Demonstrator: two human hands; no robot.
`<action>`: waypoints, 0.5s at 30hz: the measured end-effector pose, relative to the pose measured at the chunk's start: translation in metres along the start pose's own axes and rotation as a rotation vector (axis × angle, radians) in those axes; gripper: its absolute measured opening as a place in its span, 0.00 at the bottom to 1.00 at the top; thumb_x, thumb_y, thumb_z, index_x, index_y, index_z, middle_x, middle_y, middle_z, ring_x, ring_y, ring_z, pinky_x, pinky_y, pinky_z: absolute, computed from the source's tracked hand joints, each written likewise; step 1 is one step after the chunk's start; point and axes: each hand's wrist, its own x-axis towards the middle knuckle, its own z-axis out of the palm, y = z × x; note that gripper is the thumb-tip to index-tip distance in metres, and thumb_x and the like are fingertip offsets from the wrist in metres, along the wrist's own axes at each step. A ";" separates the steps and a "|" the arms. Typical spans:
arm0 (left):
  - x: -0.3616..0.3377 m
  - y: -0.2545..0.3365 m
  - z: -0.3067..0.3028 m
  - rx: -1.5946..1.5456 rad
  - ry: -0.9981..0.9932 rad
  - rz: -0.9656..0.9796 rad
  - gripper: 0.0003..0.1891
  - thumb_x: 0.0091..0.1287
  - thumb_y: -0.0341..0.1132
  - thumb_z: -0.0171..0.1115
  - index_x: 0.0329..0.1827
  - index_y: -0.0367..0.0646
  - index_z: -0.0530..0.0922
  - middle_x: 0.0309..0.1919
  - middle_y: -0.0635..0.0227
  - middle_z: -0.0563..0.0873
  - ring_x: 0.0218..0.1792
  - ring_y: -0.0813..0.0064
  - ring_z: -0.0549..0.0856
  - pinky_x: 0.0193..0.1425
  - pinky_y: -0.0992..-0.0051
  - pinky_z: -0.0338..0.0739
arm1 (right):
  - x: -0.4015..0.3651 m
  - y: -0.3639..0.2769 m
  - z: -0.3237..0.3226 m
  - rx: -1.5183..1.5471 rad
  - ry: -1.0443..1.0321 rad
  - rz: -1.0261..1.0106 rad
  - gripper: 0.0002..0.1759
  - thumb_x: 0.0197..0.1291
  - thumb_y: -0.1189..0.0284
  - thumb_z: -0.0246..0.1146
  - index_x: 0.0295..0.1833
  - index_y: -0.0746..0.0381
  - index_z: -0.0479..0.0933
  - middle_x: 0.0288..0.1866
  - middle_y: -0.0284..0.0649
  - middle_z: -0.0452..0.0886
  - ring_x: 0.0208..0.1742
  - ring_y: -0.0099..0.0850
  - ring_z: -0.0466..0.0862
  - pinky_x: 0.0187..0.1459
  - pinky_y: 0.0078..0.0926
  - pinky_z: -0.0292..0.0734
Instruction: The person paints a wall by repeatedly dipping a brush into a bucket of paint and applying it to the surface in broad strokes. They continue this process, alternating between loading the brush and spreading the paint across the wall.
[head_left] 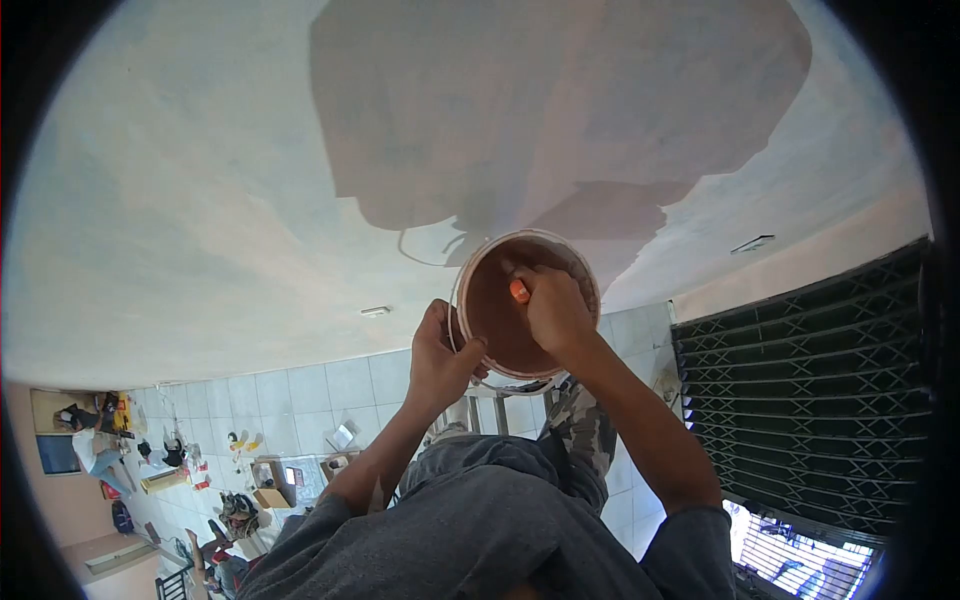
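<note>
Grey fabric of the person's long-sleeved shirt point(480, 540) fills the bottom centre of the frame, and both arms reach up from it toward the middle.

Behind them, a broad pale blue plastered surface point(180, 200) spans the whole upper half. A large reddish-brown painted patch point(560, 100) covers its upper centre, with ragged edges. By my reading the painting is partly done. The brown reaches only that middle stretch, while the wide left side and the right edge remain pale.

A black metal lattice gate point(810, 400) stands at the right. A white tiled floor point(300, 390) lies far below at the lower left, scattered with small items too tiny to name, with another person point(95, 450) at its far left edge.

The round white plastic bucket point(500, 330), coated reddish-brown inside, sits at centre frame just under the painted patch.

The left hand point(438, 352) is curled tight over the bucket's lower-left rim, thumb inside, and holds it up. The right hand point(555, 308) is down inside the bucket, closed in a fist around a short orange handle point(519, 291). Whatever tool that handle belongs to is hidden behind the hand.
</note>
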 end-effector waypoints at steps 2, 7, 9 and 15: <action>-0.001 0.002 0.002 0.010 0.005 -0.001 0.11 0.60 0.20 0.59 0.38 0.38 0.65 0.27 0.66 0.77 0.22 0.79 0.82 0.23 0.79 0.82 | 0.000 0.003 0.003 -0.035 -0.024 0.012 0.22 0.55 0.78 0.60 0.58 0.61 0.79 0.43 0.56 0.83 0.46 0.52 0.82 0.51 0.46 0.77; 0.001 0.005 0.002 0.026 0.002 0.007 0.11 0.60 0.20 0.59 0.37 0.38 0.64 0.27 0.66 0.77 0.21 0.79 0.81 0.23 0.79 0.82 | -0.006 0.001 0.007 0.044 -0.079 0.066 0.16 0.54 0.77 0.63 0.50 0.64 0.82 0.42 0.58 0.82 0.42 0.54 0.83 0.46 0.43 0.79; 0.002 0.004 0.000 0.027 0.002 -0.021 0.11 0.60 0.21 0.59 0.37 0.38 0.64 0.26 0.66 0.77 0.21 0.78 0.82 0.22 0.78 0.83 | -0.014 -0.005 -0.011 0.171 -0.010 0.026 0.13 0.54 0.76 0.65 0.46 0.64 0.83 0.39 0.56 0.84 0.39 0.49 0.84 0.43 0.39 0.80; 0.006 0.002 0.000 0.005 0.010 -0.039 0.11 0.59 0.20 0.59 0.37 0.38 0.65 0.27 0.64 0.78 0.21 0.76 0.82 0.22 0.78 0.83 | -0.045 -0.016 -0.081 0.601 0.178 0.228 0.11 0.58 0.78 0.68 0.46 0.69 0.81 0.35 0.38 0.85 0.36 0.23 0.82 0.41 0.22 0.79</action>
